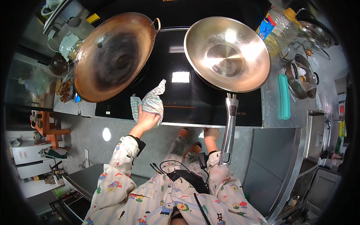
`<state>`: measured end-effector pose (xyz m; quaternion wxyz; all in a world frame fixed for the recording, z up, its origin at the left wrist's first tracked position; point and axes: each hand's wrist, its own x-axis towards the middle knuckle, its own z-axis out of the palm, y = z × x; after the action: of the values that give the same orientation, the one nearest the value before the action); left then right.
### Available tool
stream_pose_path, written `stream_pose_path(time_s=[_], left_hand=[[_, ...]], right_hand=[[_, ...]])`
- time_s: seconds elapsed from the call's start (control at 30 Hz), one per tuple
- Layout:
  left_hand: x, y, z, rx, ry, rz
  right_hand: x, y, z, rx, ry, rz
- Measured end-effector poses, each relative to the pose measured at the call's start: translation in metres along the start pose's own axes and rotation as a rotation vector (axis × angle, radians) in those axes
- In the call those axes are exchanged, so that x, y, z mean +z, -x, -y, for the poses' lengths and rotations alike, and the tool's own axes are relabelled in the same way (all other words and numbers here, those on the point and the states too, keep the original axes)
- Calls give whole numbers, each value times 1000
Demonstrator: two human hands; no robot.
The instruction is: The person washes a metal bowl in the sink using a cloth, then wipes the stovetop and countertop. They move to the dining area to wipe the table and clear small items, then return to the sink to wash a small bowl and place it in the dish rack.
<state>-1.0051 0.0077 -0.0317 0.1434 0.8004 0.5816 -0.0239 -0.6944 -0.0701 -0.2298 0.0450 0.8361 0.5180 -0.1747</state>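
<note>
My left hand (146, 119) holds a striped cloth (153, 102) against the black glass cooktop (180, 97), near its front edge. A browned, darkened wok (112, 57) with a small loop handle stands on the left side of the cooktop, just beyond the cloth. On the right side sits a shiny stainless steel pan (227, 54), its long metal handle (231, 132) reaching out over the front edge. My right hand (211, 134) is at the cooktop's front edge, left of that handle; its fingers are partly hidden, and whether it grips anything is unclear.
Right of the cooktop are an oil bottle (277, 28), a teal lidded case (284, 96), a two-handled pot (302, 76) and a sink (315, 135). At the left are a plate of brown food (65, 90) and a dark round pot (59, 64). A grey cabinet (270, 166) stands at the lower right.
</note>
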Motion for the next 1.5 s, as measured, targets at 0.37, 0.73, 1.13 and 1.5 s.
stream_pose_path(time_s=[0.37,0.73,1.13,1.5], left_hand=[[-4,2,-3,-20,-23,27],[-5,2,-2,-12,21,47],[-3,2,-3,7,-12,-89],[-6,-33,-51,65,20,-45]], right_hand=[[-31,15,8,3,-172,-32],[-32,13,12,8,-131,-85],[-65,23,19,-90,-325,-123],[-45,43,-128,-60,-559,277]])
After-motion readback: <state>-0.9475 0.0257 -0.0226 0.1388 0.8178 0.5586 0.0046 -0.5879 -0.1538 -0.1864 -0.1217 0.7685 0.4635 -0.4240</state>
